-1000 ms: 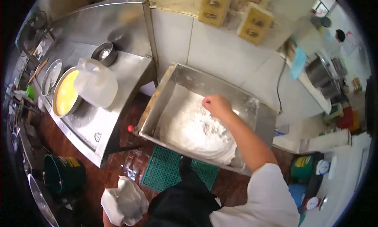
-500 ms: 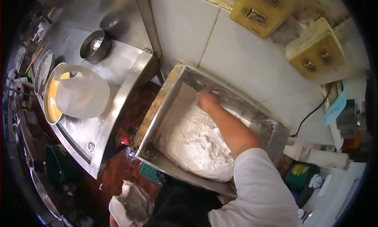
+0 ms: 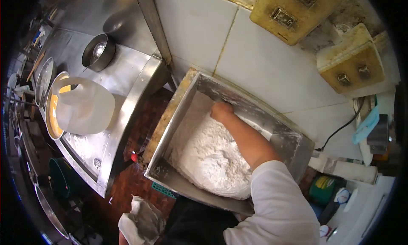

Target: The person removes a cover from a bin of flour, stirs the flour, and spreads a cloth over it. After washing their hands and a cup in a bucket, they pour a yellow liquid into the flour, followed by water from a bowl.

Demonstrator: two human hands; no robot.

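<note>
My right hand is inside a deep metal bin, at the far side close to the back wall. Its fingers are curled closed, knuckles up, and what they hold, if anything, is hidden. White powder like flour covers the floor of the bin, heaped into a lumpy mound toward the near side. My right forearm reaches across the powder from the lower right. At the bottom left, a loose white sleeve and a sliver of arm show, but my left hand is out of view.
A steel counter on the left carries a translucent plastic jug, a bowl with yellow contents and a round metal pan. Yellowed switch boxes are on the tiled wall. A dark green container stands at right.
The whole view has shifted slightly. My right hand stays in nearly the same place by the bin's back wall, still closed, with its wrist turned a little.
</note>
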